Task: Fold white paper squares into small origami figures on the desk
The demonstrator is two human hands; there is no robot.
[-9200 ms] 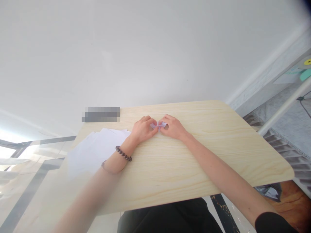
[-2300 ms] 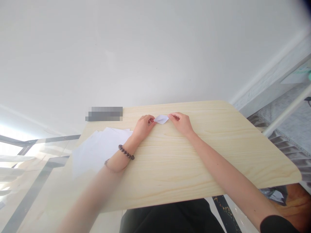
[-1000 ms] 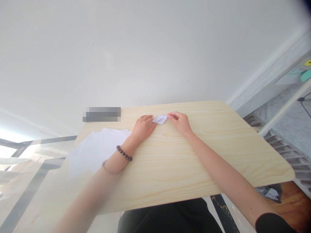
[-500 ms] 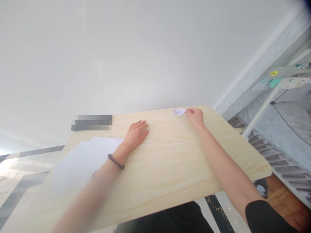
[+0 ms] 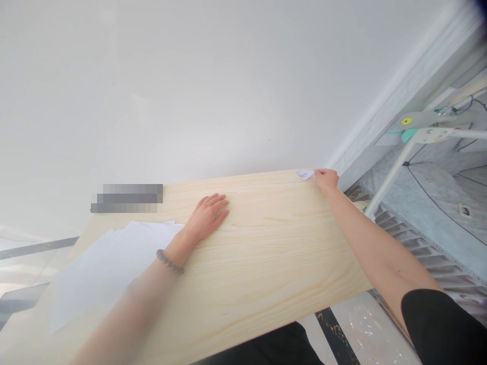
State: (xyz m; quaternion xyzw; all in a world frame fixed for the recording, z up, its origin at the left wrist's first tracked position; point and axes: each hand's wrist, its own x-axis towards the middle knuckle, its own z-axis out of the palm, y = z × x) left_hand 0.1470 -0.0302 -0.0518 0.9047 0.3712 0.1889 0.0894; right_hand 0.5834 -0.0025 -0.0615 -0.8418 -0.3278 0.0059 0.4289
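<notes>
A small folded white paper piece (image 5: 305, 174) lies at the far right corner of the light wooden table (image 5: 266, 253). My right hand (image 5: 326, 178) is stretched out to that corner, its fingers pinched on the paper's right end. Resting flat on the table near the middle is my left hand (image 5: 205, 214), fingers stretched out and holding nothing. A bead bracelet (image 5: 169, 262) sits on my left wrist.
Several loose white sheets (image 5: 106, 268) lie on the table's left part. A dark flat object (image 5: 127, 197) sits at the far left edge by the white wall. Right of the table stands a white metal rack (image 5: 395, 172) over a grey rug.
Both hands first held the folded paper at the table's middle. My left hand let go and lay flat. My right hand carried the paper to the far right corner.
</notes>
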